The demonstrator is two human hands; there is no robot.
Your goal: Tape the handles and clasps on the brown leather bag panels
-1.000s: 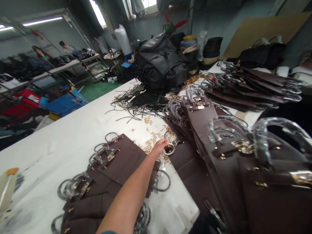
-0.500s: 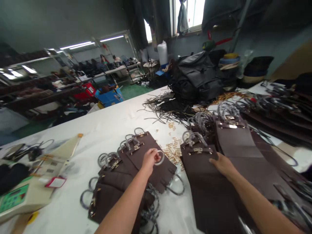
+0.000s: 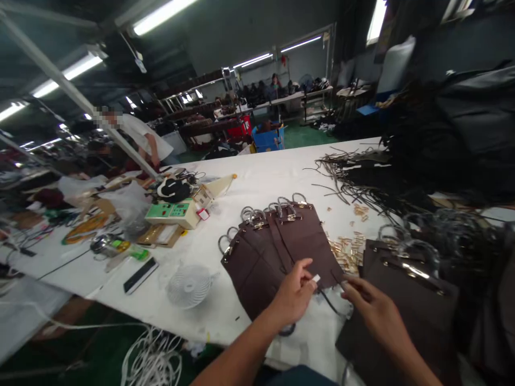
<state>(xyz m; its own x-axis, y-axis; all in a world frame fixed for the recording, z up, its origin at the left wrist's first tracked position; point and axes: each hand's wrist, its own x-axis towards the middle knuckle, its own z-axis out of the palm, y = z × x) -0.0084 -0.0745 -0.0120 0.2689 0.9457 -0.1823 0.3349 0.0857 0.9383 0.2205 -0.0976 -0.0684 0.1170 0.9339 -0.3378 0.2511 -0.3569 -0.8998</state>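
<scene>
Near the worktop's (image 3: pixel 120 279) front edge, my left hand (image 3: pixel 293 296) pinched a small pale tab (image 3: pixel 315 279); my right hand (image 3: pixel 372 311), fingers loosely curled, might knock it loose

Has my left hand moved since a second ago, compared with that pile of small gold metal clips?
Yes. The left hand has drawn back toward me, off the small gold metal clips.

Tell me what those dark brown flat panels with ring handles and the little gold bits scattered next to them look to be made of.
The dark brown flat panels look like leather or faux leather: matte, smooth, cleanly cut edges; which one, I cannot tell. Their grey ring handles seem wrapped in clear plastic film, judging by the glare. The small gold pieces appear to be polished metal hardware, given their bright shine.
</scene>
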